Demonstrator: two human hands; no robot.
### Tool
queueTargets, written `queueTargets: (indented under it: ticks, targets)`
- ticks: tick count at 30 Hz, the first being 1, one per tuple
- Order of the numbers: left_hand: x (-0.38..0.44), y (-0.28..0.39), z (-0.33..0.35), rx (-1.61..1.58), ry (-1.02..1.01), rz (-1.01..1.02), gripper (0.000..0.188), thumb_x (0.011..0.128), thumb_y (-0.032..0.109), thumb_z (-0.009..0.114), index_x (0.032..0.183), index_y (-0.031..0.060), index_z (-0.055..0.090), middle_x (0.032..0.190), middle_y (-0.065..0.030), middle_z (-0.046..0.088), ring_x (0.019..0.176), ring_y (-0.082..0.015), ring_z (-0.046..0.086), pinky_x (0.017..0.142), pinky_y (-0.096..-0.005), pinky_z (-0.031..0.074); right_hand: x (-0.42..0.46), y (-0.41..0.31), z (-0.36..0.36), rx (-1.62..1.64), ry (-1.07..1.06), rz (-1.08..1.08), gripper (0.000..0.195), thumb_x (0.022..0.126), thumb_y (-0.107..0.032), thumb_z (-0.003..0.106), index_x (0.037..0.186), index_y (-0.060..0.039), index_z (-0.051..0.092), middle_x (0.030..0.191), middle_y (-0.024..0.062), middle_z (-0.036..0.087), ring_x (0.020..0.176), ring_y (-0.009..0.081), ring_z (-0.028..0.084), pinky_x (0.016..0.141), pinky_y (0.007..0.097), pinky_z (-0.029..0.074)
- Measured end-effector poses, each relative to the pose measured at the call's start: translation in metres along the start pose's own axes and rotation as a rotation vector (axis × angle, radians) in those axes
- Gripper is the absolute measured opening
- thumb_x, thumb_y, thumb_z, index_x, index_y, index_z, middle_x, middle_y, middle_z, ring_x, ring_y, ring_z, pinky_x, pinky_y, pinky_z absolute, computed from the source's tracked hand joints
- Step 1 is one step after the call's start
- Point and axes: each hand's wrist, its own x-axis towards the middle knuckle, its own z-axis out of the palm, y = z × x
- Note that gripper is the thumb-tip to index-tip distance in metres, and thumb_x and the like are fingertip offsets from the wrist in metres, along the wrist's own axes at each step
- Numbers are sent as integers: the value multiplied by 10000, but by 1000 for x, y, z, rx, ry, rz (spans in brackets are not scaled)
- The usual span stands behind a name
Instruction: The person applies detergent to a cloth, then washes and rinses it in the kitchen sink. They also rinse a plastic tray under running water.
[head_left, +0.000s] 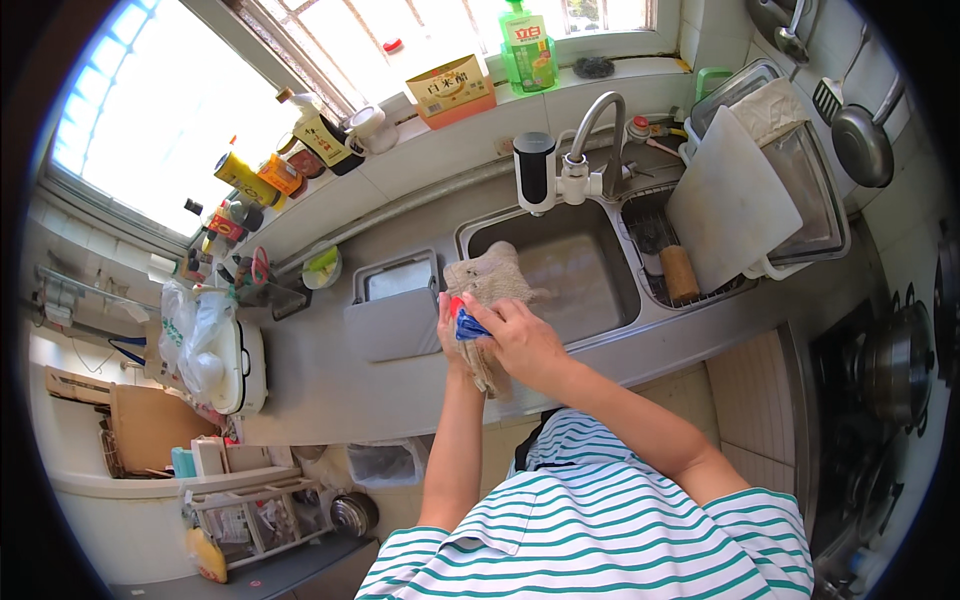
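Note:
Between my hands, in front of the sink, is a beige cloth (489, 274) that drapes over my left hand (450, 330) and hangs below it. Against the cloth, my right hand (525, 341) grips a small blue and red object (471, 325), perhaps a packet; its exact kind cannot be told. The steel sink basin (592, 277) lies just beyond, with the upper end of the cloth over its left rim. A curved metal faucet (600, 112) with a white and black attachment (535, 172) rises behind it. My left fingers are partly hidden by the cloth and my right hand.
Left of the sink, a grey lidded container (394, 319) rests on the steel counter (315, 375). A cutting board (731, 191) leans at the right beside a wire rack (645, 225). Bottles line the window ledge, including green detergent (531, 56). Pots (896, 360) stand at far right.

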Motion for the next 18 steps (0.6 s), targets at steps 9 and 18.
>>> queueTargets:
  ticks: [9, 18]
  targets:
    - [43, -60, 74, 63, 404, 175, 502, 956, 451, 290, 1233, 91, 504, 1230, -89, 545, 1114, -265, 518, 989, -415, 379, 57, 53, -7, -515, 430, -25, 516, 750, -173, 594, 1256, -207, 499, 805, 65, 449, 758, 230, 479, 611, 341, 420]
    - [39, -69, 84, 281, 688, 236, 668, 928, 586, 185, 1286, 91, 455, 1266, -81, 511, 1157, -272, 477, 1015, -402, 351, 38, 53, 8, -287, 315, 91, 507, 807, -207, 594, 1298, -217, 469, 856, 95, 478, 856, 278, 512, 669, 396, 469]
